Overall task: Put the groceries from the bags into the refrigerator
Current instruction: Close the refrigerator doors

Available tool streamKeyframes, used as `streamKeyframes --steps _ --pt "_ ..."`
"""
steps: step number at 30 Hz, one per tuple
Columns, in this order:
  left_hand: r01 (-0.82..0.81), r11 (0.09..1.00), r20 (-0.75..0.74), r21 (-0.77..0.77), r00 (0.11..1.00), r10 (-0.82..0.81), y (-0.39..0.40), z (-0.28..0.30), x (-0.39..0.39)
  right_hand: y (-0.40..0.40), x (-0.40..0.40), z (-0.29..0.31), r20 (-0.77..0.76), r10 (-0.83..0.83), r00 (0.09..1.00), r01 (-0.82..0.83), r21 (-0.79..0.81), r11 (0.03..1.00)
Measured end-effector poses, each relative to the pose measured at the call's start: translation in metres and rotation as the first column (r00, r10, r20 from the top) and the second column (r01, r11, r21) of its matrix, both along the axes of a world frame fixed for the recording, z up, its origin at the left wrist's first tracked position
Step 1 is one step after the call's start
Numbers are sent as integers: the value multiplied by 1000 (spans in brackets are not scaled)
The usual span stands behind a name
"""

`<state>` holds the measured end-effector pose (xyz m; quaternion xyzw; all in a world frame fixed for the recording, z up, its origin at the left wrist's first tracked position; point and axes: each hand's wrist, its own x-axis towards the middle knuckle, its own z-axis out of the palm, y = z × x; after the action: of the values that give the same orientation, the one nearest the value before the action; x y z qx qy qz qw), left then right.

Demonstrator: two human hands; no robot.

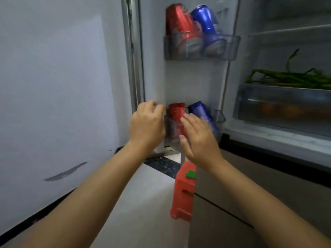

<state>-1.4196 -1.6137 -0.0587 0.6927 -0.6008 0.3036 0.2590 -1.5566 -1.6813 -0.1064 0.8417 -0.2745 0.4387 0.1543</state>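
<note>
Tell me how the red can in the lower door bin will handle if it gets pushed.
The red can looks rigid and smooth, so it is probably slippery to grip. It stands taller than the lower door bin wall, so a push near its top might tilt it. The blue can alongside should limit sideways sliding.

I see a white wall (53,86) w/ a dark scuff (65,172), pale floor (143,203), red stool (183,192) by the fridge.

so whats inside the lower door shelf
The lower door shelf holds a red can and a blue can, both upright. The right hand covers their lower parts.
</note>
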Motion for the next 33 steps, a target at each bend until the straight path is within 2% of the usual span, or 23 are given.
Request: streamKeyframes --steps 2,4,7,11,13,15,17,20,23,24,27,29,30,32,33 --pt "-20 1000 -49 3 999 20 21 -13 16 17 23 -6 -117 -116 986 129 110 986" --pt "-33 998 -142 54 989 40 29 -25 22 22 30 -5 -170 -200 965 227 162 960" --pt "4 996 -204 86 979 13 36 -31 19 28 25 3 -99 -176 979 197 285 938" --pt "71 991 -269 113 962 -38 35 -30 1 35 -4 8 -45 -132 990 139 310 941" --pt "96 989 -255 112 965 -65 33 -29 -15 38 -27 12 -44 -112 993 120 443 888" --pt "164 986 -143 30 977 -158 26 -29 -41 35 -58 17 -38 -107 994 111 529 841" --pt "229 973 -43 14 973 -229 19 -26 -73 38 -98 19 -13 -150 989 134 539 832" --pt "359 932 7 41 933 -360 15 -18 -131 56 -184 18 -38 -280 959 262 492 830" --pt "479 876 45 51 875 -481 7 -19 -198 91 -291 15 -17 -510 860 487 323 811" --pt "527 848 52 55 846 -530 6 -18 -224 103 -327 14 7 -603 797 579 274 768" --pt "645 763 4 43 764 -645 11 -15 -307 140 -431 25 170 -846 506 805 257 534" --pt "689 722 -26 56 724 -689 15 -15 -357 165 -485 36 296 -895 335 826 365 430" --pt "704 709 -19 35 710 -704 15 -15 -379 171 -506 39 284 -909 306 792 453 409" --pt "716 692 -41 97 697 -716 15 -17 -415 171 -534 35 201 -907 370 714 563 416" --pt "712 689 -62 134 700 -711 13 -19 -428 166 -540 31 224 -891 395 691 566 449"
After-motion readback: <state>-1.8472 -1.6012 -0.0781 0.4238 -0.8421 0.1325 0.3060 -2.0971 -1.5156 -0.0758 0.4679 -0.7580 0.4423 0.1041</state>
